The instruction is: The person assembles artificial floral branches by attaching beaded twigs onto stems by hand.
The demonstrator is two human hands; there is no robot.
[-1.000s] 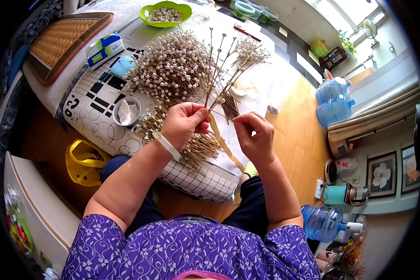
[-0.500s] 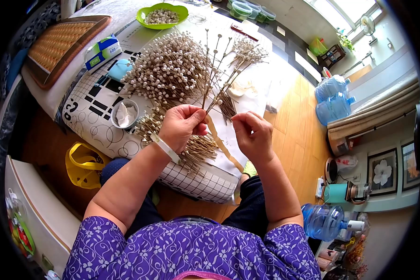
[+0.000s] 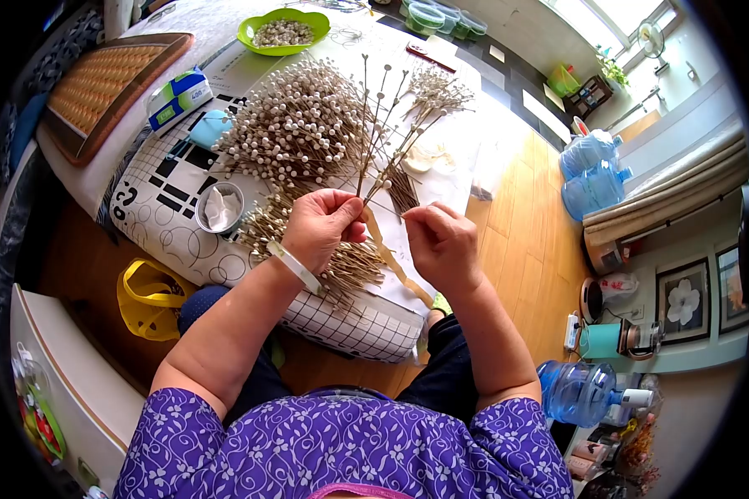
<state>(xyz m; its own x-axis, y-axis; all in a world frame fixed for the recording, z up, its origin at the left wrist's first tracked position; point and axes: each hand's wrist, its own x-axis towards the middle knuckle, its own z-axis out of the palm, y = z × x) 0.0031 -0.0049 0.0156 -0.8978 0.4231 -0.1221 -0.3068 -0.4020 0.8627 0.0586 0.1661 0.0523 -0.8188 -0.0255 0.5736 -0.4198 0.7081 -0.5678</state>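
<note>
My left hand (image 3: 323, 224) pinches the lower ends of a few branching stems (image 3: 383, 150) tipped with small buds. A tan strip (image 3: 389, 256) hangs down from the pinched spot. To the right of it, my right hand (image 3: 441, 243) is closed, thumb against curled fingers; what it holds, if anything, is too small to make out. Behind my left hand lies a large heap of white-budded stems (image 3: 295, 125), with a second bundle (image 3: 354, 270) under my wrist. Short bare stems (image 3: 404, 191) and a smaller budded bunch (image 3: 438, 90) lie on the white sheet beyond.
A green bowl (image 3: 283, 33) of loose buds stands at the far edge. On the left are a tissue pack (image 3: 180, 100), a small cup (image 3: 220, 207) with white material and a yellow bag (image 3: 148, 299). Blue water bottles (image 3: 595, 190) stand on the right.
My right hand has shifted slightly left and its fingers have curled in more. The whole view has drifted a little. My left hand keeps its pinch on the stems.
</note>
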